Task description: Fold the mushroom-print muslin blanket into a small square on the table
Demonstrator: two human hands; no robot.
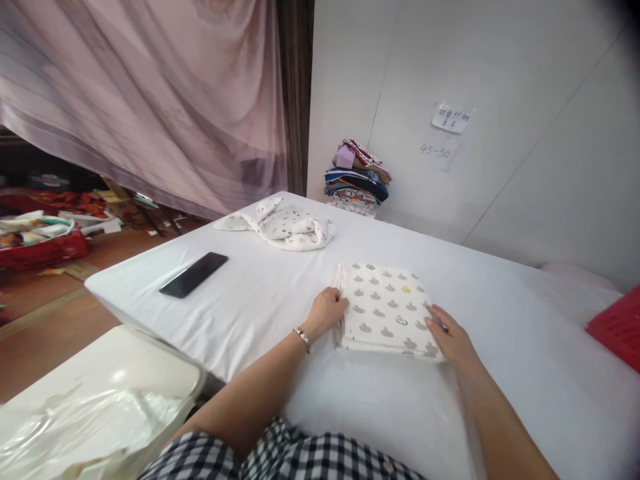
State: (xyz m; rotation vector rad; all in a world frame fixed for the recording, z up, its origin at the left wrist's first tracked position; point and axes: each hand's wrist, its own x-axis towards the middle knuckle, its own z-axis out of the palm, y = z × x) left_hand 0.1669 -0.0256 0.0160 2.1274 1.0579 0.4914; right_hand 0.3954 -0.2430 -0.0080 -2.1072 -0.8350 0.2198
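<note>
A folded white cloth with a grey duck print point(387, 310) lies flat on the white table point(260, 300) in front of me. My left hand point(327, 310) is curled against the cloth's left edge, fingers tucked at the folded layers. My right hand point(450, 337) rests on the cloth's near right corner with the fingers lying flat. A bracelet is on my left wrist.
A crumpled printed cloth point(285, 227) lies farther back on the table, and a black phone point(194, 274) to the left. A pile of folded clothes point(357, 177) stands against the wall. A red basket point(617, 327) is at the right edge, a white chair point(100, 387) at lower left.
</note>
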